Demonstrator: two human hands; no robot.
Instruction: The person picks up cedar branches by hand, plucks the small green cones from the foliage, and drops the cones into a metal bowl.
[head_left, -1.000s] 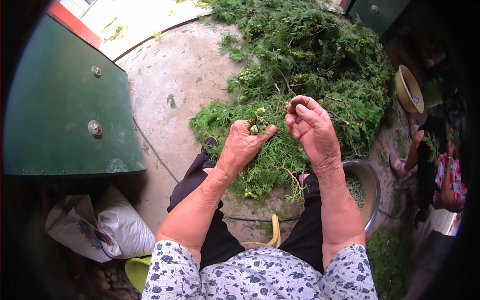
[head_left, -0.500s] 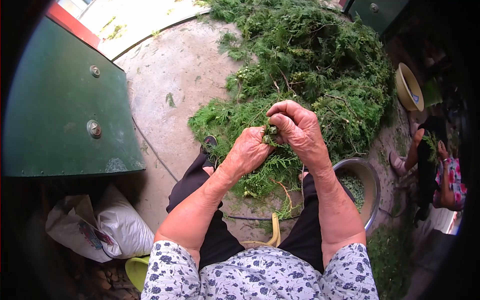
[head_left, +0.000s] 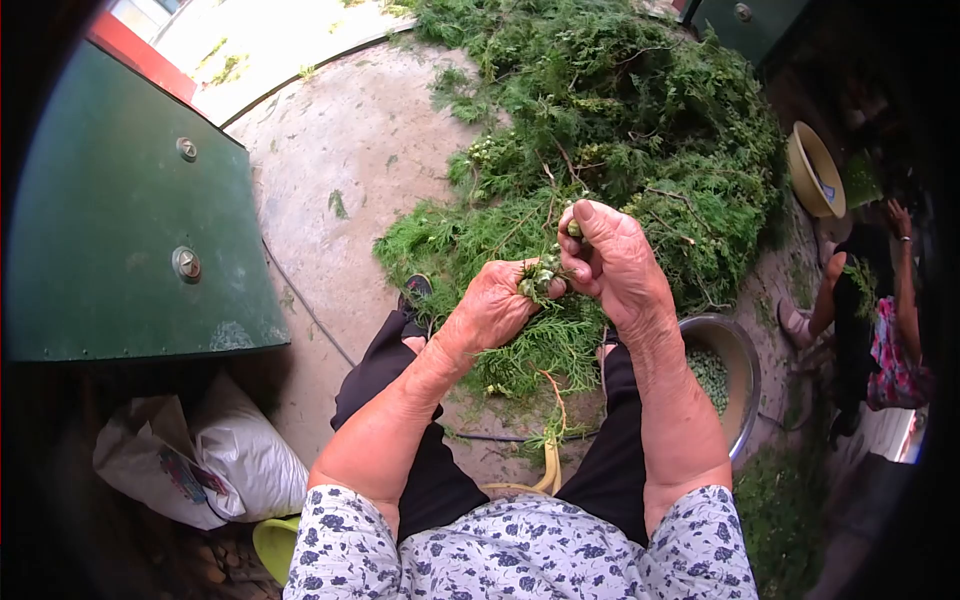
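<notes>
My left hand (head_left: 497, 303) is closed on a green conifer sprig (head_left: 535, 345), its feathery leaves hanging below the fingers. A cluster of pale green cones (head_left: 540, 277) shows at its fingertips. Just to the right, my right hand (head_left: 622, 260) pinches a small green cone (head_left: 574, 229) between thumb and fingers. A large heap of cut conifer branches (head_left: 640, 130) lies on the floor beyond both hands. Beside my right forearm stands a metal basin (head_left: 745, 375) with many small green cones (head_left: 708, 378) in it.
A green door panel (head_left: 130, 220) stands at the left, above a white sack (head_left: 245, 450) and a yellow-green container (head_left: 275, 548). A cable (head_left: 310, 308) crosses the floor. At the right are a beige basin (head_left: 817, 170) and another person (head_left: 890, 330), seated.
My right hand has moved slightly right and turned, with a cone now visible in its fingers. The cones at my left fingertips show more clearly. The other person's hand has risen.
</notes>
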